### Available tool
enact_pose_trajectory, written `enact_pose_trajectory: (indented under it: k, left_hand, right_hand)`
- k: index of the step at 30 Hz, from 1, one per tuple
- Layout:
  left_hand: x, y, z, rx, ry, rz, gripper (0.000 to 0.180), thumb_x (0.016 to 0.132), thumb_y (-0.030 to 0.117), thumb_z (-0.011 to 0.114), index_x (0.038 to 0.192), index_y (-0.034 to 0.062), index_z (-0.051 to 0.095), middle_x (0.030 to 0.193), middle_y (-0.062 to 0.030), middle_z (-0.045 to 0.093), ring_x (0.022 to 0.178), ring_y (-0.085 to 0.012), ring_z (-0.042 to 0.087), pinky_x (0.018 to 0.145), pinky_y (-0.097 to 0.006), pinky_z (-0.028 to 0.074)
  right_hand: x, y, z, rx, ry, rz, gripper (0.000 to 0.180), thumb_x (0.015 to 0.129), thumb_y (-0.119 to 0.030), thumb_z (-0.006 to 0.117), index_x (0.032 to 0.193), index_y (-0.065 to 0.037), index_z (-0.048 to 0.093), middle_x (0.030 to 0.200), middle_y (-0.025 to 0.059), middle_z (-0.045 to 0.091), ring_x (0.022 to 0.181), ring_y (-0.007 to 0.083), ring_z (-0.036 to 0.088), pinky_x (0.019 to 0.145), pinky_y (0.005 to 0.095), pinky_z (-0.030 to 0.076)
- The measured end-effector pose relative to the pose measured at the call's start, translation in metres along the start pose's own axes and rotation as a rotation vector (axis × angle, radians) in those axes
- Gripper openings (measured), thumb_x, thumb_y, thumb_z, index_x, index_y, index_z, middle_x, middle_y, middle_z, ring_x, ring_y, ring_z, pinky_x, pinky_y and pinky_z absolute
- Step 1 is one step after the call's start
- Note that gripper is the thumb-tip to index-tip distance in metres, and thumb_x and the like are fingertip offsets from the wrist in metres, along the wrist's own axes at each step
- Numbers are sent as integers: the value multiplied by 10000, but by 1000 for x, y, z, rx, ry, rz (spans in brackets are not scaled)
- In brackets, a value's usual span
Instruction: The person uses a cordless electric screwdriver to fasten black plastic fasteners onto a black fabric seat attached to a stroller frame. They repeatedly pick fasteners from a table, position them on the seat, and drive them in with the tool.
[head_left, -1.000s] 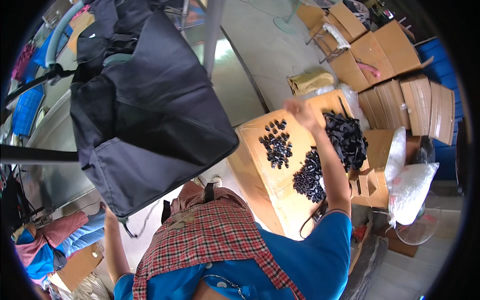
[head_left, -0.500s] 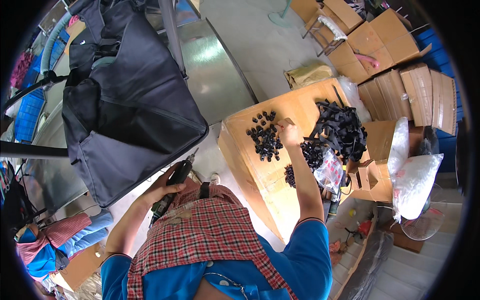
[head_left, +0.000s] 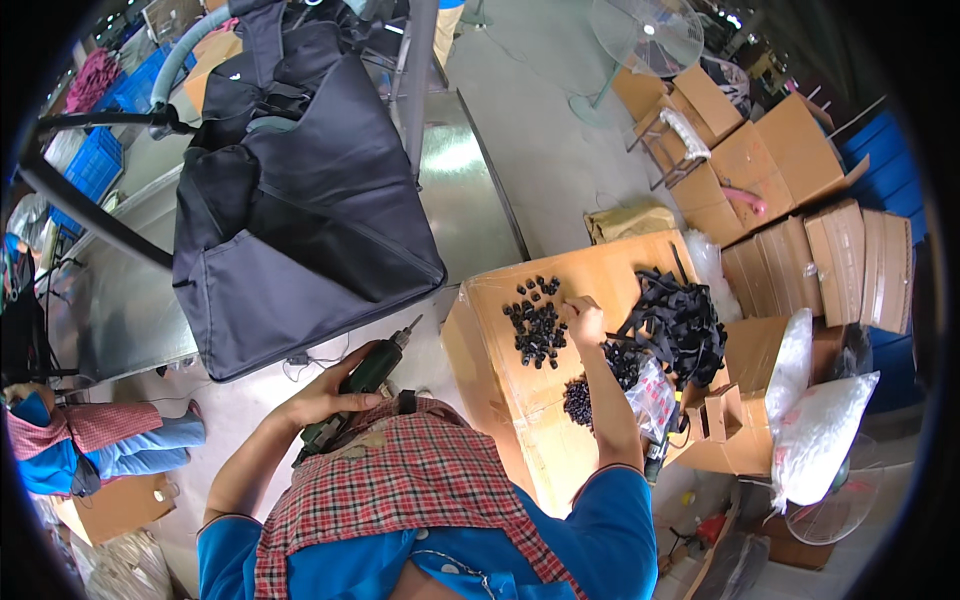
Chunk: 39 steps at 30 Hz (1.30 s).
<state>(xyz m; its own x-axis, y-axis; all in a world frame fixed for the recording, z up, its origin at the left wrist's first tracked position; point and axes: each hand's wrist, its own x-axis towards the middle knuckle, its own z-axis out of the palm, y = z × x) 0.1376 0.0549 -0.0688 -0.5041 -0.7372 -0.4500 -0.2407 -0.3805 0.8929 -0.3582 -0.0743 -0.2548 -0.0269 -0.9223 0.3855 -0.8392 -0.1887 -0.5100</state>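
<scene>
My left hand [head_left: 335, 392] is wrapped round a dark green and black electric screwdriver [head_left: 372, 368], held in front of my waist with its thin bit pointing up and to the right. My right hand [head_left: 585, 322] is over the cardboard box [head_left: 490, 400], its fingers closed beside a scatter of small black plastic pieces [head_left: 537, 330]. Whatever those fingers hold, if anything, is hidden. A heap of black straps [head_left: 682, 325] lies to the right of that hand. Nearer to me are another heap of black pieces [head_left: 622, 362] and a pile of small dark screws [head_left: 578, 400].
A large black fabric bag-like piece [head_left: 320, 240] hangs on a dark frame at left, above a metal table [head_left: 455, 150]. A clear plastic bag [head_left: 652, 398] and a second power tool [head_left: 655, 460] are at right. A standing fan [head_left: 648, 35] and cartons [head_left: 780, 150] stand farther off.
The view has shifted, so the box and the black bag-like piece sit differently in the picture. My right hand stays closed by the small black pieces; my left still grips the electric screwdriver.
</scene>
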Motion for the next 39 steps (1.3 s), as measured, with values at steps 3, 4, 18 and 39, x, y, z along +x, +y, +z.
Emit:
enact_pose_trajectory:
  k: [3,4,18,39]
  left_hand:
    - [-6,10,4,27,-25,74,1023,810,422,797,1566,54,215,1483,-188,428,1363,-271,420,1140,-343,288]
    - [-8,15,6,35,-38,102,1026,809,428,797,1567,54,214,1480,-192,429,1366,-273,415,1142,-344,284]
    - [-38,53,12,44,-150,346,1031,810,291,821,1584,84,172,1345,-146,495,991,-183,590,860,-295,481]
    - [-113,87,-48,-101,-65,688,1112,794,48,811,1600,107,47,1086,-47,585,796,-101,566,727,-274,494]
  right_hand:
    - [-3,3,5,-97,39,-124,104,792,-22,701,894,-35,722,863,147,669,805,335,656,733,409,554]
    - [-6,6,7,-192,67,-173,65,813,-53,693,874,-39,710,894,137,644,846,340,629,756,426,539]
    - [5,20,1,-129,19,87,65,793,-79,722,821,-42,677,818,132,655,743,314,641,722,389,543]
    - [138,-431,-75,1580,-975,-274,203,1058,-206,452,1027,-5,458,976,335,650,807,369,724,707,400,627]
